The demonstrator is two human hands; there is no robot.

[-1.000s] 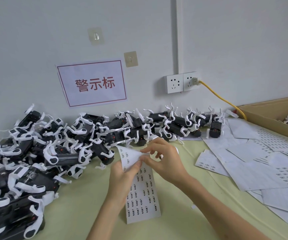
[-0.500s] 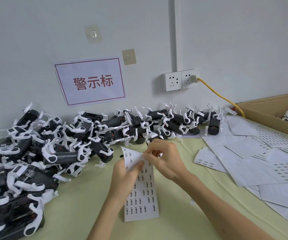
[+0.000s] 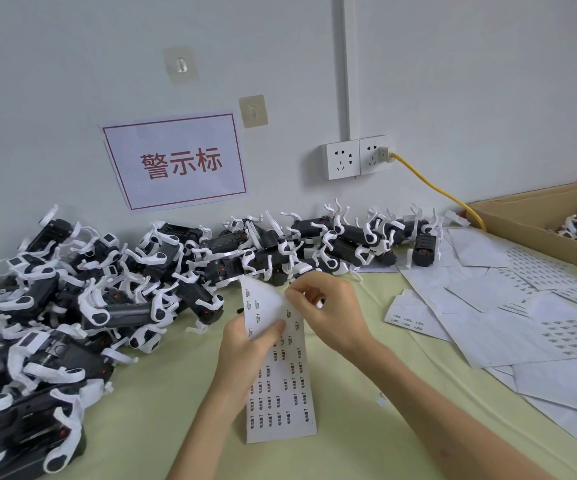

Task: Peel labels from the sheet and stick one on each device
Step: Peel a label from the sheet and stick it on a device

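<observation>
Labels sheet (image 3: 280,386) lies on the counter (image 3: 183,420), its top corner curled up so a sticker edge lifts: left hand (image 3: 245,344) pinches the fold, right hand (image 3: 328,313) apparently nips one label, devices (image 3: 134,289) heaped near.

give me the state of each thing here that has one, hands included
label sheet: held up off the table, top folded over
left hand: pinching the sheet's left edge
right hand: fingertips picking at the folded top
devices: heaped along the wall
spent sheets: scattered flat, right side
cardboard box: open, devices inside
yellow cable: plugged into wall socket
</observation>
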